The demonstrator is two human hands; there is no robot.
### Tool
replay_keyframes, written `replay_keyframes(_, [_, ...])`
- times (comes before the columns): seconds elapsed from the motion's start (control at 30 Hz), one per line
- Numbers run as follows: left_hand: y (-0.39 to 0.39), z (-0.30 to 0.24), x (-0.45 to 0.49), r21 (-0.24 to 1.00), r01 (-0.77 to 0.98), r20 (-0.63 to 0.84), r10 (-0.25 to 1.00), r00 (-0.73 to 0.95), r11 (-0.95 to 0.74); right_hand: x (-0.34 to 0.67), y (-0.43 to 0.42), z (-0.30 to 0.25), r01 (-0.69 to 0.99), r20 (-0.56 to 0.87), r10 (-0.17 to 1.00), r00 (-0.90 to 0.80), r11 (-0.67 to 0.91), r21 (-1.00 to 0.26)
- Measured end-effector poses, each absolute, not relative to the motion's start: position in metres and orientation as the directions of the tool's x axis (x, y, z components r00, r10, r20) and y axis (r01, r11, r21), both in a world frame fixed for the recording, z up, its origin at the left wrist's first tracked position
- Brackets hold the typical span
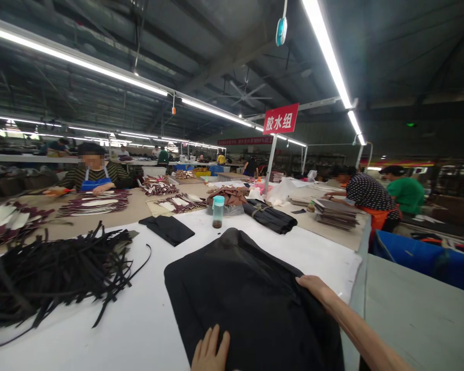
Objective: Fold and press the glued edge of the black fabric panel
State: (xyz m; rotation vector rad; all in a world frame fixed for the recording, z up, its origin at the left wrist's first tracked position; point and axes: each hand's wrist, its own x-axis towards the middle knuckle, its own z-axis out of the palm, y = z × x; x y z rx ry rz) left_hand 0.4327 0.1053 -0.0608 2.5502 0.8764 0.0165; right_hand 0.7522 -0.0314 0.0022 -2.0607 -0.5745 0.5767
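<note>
A large black sheet of material lies on the white table in front of me. My left hand rests at its near edge with the fingers stretched out flat on it. My right hand lies on the sheet's right side, its fingers curled down onto the material; whether they pinch it is not clear. A big heap of black strips sits to the left of the sheet.
A small bottle with a teal cap stands beyond the sheet, with black folded pieces and a black bundle nearby. Other people work at the left and right. A blue bin stands right of the table.
</note>
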Motion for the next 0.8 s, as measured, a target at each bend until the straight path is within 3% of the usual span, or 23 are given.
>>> replay_keyframes(0.2, [0.112,-0.049,0.437,0.407,0.592,-0.161,0.583,0.796,-0.696,0.768,-0.039,0.029,0.313,-0.148,0.704,0.695,-0.481,-0.819])
replay_keyframes(0.37, [0.119,-0.051,0.438,0.380,0.605,-0.154,0.597,0.788,-0.700,0.775,-0.030,0.026,0.453,-0.116,0.703,0.702,-0.566,-0.689])
replay_keyframes(0.47, [0.121,-0.055,0.440,0.380,0.614,-0.153,0.608,0.779,-0.692,0.772,-0.030,0.018,0.547,-0.028,0.671,0.741,-0.627,-0.555])
replay_keyframes(0.63, [0.121,-0.056,0.441,0.401,0.597,-0.130,0.602,0.788,-0.695,0.744,-0.042,0.014,0.686,0.286,0.623,0.728,-0.650,-0.328])
replay_keyframes(0.8, [0.125,-0.056,0.427,0.417,0.534,-0.065,0.562,0.825,-0.736,0.708,-0.039,-0.015,0.901,0.542,0.774,0.326,-0.429,0.071])
